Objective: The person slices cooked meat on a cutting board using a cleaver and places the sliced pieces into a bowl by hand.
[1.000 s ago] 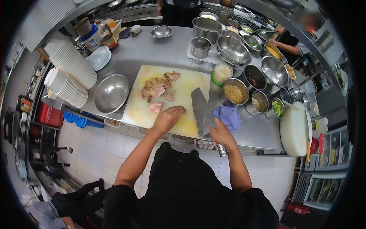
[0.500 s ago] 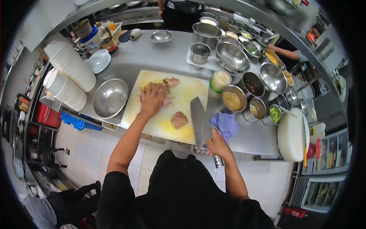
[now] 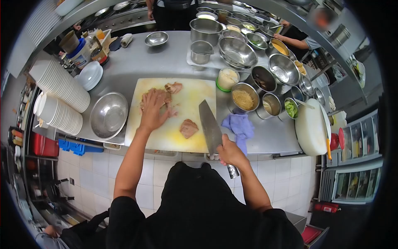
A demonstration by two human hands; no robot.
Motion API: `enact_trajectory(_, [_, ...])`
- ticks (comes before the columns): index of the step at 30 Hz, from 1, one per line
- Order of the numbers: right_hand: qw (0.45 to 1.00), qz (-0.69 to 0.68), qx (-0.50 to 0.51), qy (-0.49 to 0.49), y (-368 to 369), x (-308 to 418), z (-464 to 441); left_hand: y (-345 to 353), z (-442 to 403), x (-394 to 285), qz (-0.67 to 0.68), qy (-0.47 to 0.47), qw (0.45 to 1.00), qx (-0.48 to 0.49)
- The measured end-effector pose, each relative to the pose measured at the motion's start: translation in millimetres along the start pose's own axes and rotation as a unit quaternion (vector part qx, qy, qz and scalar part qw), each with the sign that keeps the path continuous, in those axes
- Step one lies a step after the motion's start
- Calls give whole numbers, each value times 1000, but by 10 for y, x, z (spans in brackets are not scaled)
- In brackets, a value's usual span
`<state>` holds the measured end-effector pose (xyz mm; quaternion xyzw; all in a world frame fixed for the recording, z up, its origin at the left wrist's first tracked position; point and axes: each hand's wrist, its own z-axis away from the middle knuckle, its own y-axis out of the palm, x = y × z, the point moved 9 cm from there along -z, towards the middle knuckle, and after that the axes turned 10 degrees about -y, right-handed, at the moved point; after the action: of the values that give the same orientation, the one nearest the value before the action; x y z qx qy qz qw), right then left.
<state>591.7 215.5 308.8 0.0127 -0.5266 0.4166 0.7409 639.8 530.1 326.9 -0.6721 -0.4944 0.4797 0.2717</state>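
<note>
My right hand [image 3: 230,152] grips the handle of a wide-bladed cleaver [image 3: 210,128], its blade lying over the right edge of the white cutting board [image 3: 186,93]. On the board's left side, my left hand [image 3: 153,113] rests with fingers spread on a heap of pale brown meat [image 3: 165,96], covering part of it. A separate meat piece [image 3: 189,128] lies between the heap and the blade, and a smaller piece [image 3: 173,87] sits just beyond the heap. Right of the cleaver is a crumpled purple cloth [image 3: 239,126].
A perforated metal bowl [image 3: 109,116] and stacked white containers [image 3: 62,89] stand on the left. Several metal pots and bowls, including one with yellow shreds [image 3: 244,99], crowd the right. Another person's arm [image 3: 292,41] reaches in at the far right; another person [image 3: 174,16] stands across the counter.
The whole view has shifted, so the counter appears further left. The cleaver has turned slightly, its tip swinging left. My left hand stays on the meat heap.
</note>
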Motion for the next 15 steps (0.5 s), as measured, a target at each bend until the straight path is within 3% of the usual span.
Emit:
enact_trajectory(2, [1000, 4, 2, 2, 10, 31, 6, -6, 177, -210, 0, 73, 997, -23])
enact_trajectory(5, [1000, 12, -9, -24, 18, 28, 3, 48, 402, -185, 1, 18, 1000, 18])
enact_trajectory(8, [999, -30, -17, -17, 110, -29, -18, 111, 448, 35, -16, 31, 999, -4])
enact_trajectory(12, [998, -46, -38, -26, 102, -39, -39, 310, 264, 169, -142, 59, 984, -87])
enact_trajectory(15, [997, -46, -44, -43, 125, -25, -35, 386, 33, 271, -209, -13, 976, -65])
